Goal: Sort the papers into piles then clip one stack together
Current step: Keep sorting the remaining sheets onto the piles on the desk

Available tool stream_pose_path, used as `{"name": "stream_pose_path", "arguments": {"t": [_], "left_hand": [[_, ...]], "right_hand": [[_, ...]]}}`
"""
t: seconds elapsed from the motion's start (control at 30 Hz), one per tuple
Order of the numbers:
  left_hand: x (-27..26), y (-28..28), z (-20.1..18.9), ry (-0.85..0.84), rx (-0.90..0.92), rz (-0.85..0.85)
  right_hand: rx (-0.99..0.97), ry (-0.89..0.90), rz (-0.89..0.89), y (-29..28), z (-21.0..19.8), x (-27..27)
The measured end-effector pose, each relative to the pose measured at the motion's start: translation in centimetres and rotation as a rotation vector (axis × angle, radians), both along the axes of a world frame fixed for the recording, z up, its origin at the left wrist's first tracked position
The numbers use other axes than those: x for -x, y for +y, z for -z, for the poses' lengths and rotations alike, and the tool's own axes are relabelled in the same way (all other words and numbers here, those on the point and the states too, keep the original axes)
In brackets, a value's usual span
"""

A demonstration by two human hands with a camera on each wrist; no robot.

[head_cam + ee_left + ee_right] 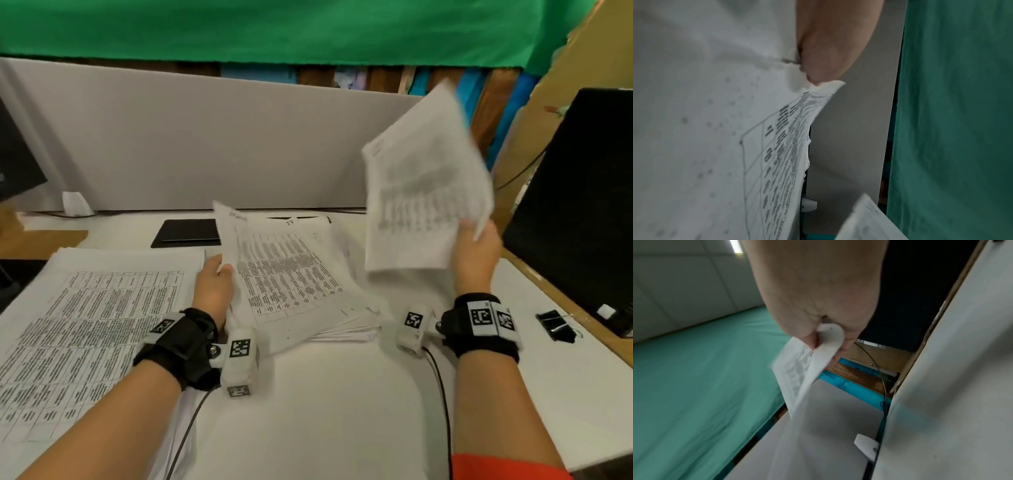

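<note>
Your right hand (476, 253) pinches the lower right corner of a blurred white printed sheet (424, 202), which stands up and away from that grip, long axis tilted toward the grey partition (205, 144). It hangs clear above the desk, right of the skewed middle stack of table-printed papers (294, 281). Your left hand (214, 284), nearer that stack, pinches its lifted top page's left edge. The black binder clip (556, 325) lies beside your right wrist.

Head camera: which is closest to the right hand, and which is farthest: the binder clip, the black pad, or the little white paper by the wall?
From the right hand:
1. Binder clip, on the table just to its right, nearest.
2. Black pad, across the middle stack, at the back.
3. Little white paper, far left against the grey divider, farthest.
</note>
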State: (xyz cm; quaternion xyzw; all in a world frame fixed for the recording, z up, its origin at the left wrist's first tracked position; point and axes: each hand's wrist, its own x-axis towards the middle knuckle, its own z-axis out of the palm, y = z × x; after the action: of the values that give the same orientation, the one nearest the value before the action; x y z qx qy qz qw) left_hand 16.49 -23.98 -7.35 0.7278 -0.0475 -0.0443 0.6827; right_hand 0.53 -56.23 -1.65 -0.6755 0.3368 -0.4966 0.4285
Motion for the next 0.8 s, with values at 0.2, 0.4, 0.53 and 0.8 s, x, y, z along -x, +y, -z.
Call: {"name": "stream_pose_path", "arguments": {"t": [0.2, 0.4, 0.53, 0.8], "left_hand": [[-1.1, 0.0, 1.2, 0.002, -0.006, 0.008], [-0.9, -0.3, 1.2, 0.033, -0.014, 0.037], [-0.2, -0.4, 0.0, -0.010, -0.293, -0.008], [1.7, -1.4, -3.8, 0.024, -0.495, 0.218]], "right_hand": [[-0.338, 0.055, -0.482, 2.7, -0.3, -1.1], [-0.480, 0.618, -0.716, 5.9, 1.2, -3.1], [-0.477, 0.804, -0.718, 7.5, 2.4, -3.9], [-0.228, 0.942, -0.675, 8.1, 1.0, -2.2]]}}
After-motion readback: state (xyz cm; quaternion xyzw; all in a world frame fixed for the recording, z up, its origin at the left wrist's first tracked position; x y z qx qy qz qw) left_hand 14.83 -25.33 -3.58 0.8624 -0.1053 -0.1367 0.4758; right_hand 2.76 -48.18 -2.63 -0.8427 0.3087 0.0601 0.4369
